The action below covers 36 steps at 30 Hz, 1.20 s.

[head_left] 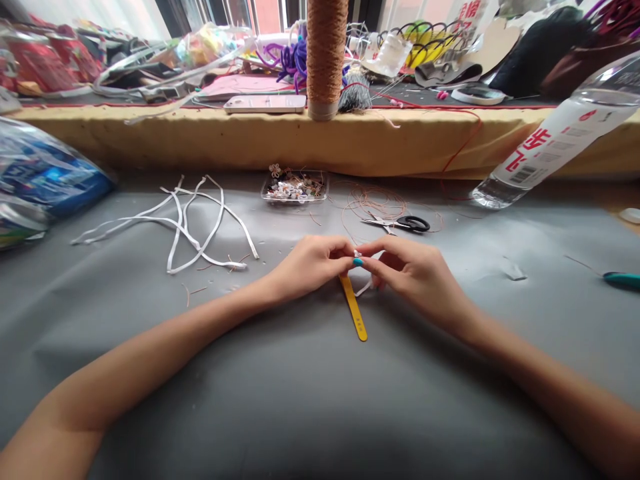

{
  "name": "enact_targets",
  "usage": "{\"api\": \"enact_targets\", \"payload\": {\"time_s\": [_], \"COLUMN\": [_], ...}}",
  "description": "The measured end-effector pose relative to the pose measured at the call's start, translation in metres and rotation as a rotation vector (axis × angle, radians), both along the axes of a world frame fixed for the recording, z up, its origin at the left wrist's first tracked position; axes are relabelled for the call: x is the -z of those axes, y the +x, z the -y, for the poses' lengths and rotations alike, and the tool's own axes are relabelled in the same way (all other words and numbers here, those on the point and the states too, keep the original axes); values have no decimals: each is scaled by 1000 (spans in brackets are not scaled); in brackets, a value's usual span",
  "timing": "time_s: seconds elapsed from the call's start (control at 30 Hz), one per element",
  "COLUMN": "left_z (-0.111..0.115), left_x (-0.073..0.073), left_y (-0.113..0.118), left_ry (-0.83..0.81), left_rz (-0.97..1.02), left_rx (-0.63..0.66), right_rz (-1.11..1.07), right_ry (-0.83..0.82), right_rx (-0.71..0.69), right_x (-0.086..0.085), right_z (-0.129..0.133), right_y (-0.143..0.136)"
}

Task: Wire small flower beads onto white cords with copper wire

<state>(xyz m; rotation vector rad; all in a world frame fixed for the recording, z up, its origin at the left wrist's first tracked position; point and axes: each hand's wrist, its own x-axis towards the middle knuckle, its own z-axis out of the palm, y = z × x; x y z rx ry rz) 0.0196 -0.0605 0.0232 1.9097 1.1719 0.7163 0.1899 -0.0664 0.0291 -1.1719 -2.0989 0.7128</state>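
My left hand (320,265) and my right hand (407,267) meet at the middle of the grey table (280,387). Both pinch a small white piece (357,253) between thumb and fingertips. From under the fingers a yellow strip (355,310) slants down toward me; its upper end is hidden. A thin white band (364,289) hangs by the curled fingers of my right hand. Just beyond the hands lie black-handled scissors (413,224) beside a loose coil of thin brown cord (380,200). White straps (220,223) lie loosely crossed to the left.
A clear tray (295,198) of small parts sits behind my hands. At the right are a tilted water bottle (540,153) and a teal-handled tool (621,280). A blue plastic bag (55,173) lies left. A brown thread spool (327,60) stands on the cluttered back ledge (200,137).
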Motion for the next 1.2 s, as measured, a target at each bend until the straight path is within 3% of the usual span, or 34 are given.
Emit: {"api": "enact_targets", "payload": {"time_s": [0.33, 0.6, 0.77, 1.0, 1.2], "left_z": [1, 2, 1, 0, -2], "left_x": [3, 7, 9, 18, 20], "left_y": [1, 4, 3, 1, 0], "left_ry": [62, 153, 206, 398, 561], "left_rz": [-46, -2, -9, -76, -149], "left_rx": [34, -45, -11, 32, 10], "right_rz": [-49, -152, -202, -218, -277], "right_ry": [-75, -211, -279, -338, -548], "right_rx": [28, 46, 35, 48, -15], "right_x": [2, 3, 4, 5, 4], "right_z": [0, -1, -1, -4, -8], "right_y": [-1, -2, -2, -2, -2]}}
